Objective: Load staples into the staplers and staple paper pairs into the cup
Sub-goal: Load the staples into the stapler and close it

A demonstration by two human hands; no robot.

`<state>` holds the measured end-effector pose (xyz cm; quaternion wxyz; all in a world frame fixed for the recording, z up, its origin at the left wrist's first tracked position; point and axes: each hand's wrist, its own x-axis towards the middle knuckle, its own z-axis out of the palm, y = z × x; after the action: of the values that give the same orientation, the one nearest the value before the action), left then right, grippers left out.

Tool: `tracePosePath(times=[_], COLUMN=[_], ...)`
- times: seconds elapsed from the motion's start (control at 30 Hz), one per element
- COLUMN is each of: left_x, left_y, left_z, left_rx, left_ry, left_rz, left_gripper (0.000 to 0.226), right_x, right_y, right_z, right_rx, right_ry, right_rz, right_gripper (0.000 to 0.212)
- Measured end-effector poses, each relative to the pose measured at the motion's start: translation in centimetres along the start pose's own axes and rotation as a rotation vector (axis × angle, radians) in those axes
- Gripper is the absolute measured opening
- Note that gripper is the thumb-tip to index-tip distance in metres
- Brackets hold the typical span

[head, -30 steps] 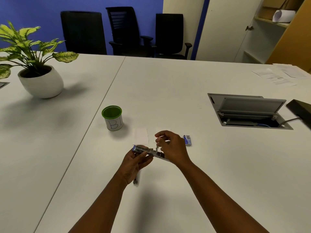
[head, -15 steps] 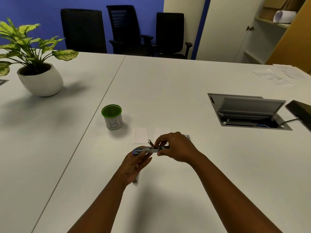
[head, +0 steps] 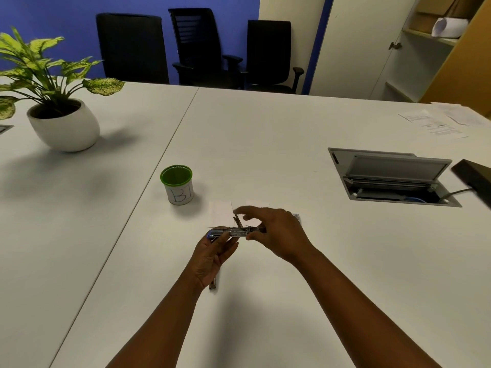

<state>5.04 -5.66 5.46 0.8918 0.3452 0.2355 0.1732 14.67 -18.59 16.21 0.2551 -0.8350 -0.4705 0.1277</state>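
My left hand (head: 212,254) holds a small metal stapler (head: 233,231) with a blue end, lying level above the table. My right hand (head: 276,232) grips the stapler's right end with the thumb underneath, while its fingers are spread above a thin part that sticks up from the stapler's top. A white slip of paper (head: 221,213) lies on the table just behind the stapler. A blue staple box (head: 298,217) peeks out behind my right hand. The white cup with a green rim marked "B1" (head: 177,185) stands to the left of the paper. A second metal tool (head: 213,284) pokes out below my left wrist.
A potted plant (head: 62,123) stands at the far left. An open cable hatch (head: 393,179) is set into the table on the right, a black device (head: 475,179) beside it. Printed sheets (head: 435,123) lie at the far right. Three black chairs (head: 202,51) line the back wall.
My right hand moved from the top of the stapler to its right end, and its fingers lifted and spread. The stapler turned level in my left hand.
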Motion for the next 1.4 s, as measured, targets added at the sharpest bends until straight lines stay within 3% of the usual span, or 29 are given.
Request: tracePosePath(times=[0.07, 0.1, 0.2, 0.3, 0.73, 0.93, 1.1, 1.23, 1.4], left_x=[0.0, 0.1, 0.0, 0.1, -0.2, 0.0, 0.0, 0.3, 0.2], left_y=[0.1, 0.1, 0.2, -0.1, -0.4, 0.0, 0.3, 0.8, 1.4], left_z=[0.0, 0.0, -0.2, -0.5, -0.5, -0.1, -0.3, -0.9, -1.5], left_rx=[0.017, 0.027, 0.077, 0.119, 0.180, 0.146, 0.128, 0.096, 0.167], left_ry=[0.015, 0.015, -0.006, -0.013, -0.032, -0.042, -0.045, 0.027, 0.010], left_rz=[0.004, 0.007, 0.024, 0.026, 0.054, 0.055, 0.062, 0.099, 0.104], left_gripper=[0.015, 0.013, 0.028, 0.015, 0.011, 0.016, 0.038, 0.014, 0.018], right_x=[0.0, 0.0, 0.1, 0.2, 0.6, 0.1, 0.0, -0.3, -0.3], right_y=[0.2, 0.3, 0.4, 0.5, 1.0, 1.0, 0.8, 2.6, 3.5], right_z=[0.5, 0.8, 1.3, 1.5, 2.1, 1.4, 0.8, 0.0, -0.4], right_rx=[-0.026, -0.044, -0.123, -0.215, -0.250, -0.156, -0.036, -0.239, 0.129], right_ry=[0.018, 0.005, -0.054, -0.093, -0.181, -0.104, -0.121, -0.215, 0.049], right_rz=[-0.004, -0.016, -0.068, -0.106, -0.132, -0.091, -0.002, 0.119, 0.143], right_gripper=[0.043, 0.042, 0.042, 0.045, 0.041, 0.040, 0.051, 0.047, 0.022])
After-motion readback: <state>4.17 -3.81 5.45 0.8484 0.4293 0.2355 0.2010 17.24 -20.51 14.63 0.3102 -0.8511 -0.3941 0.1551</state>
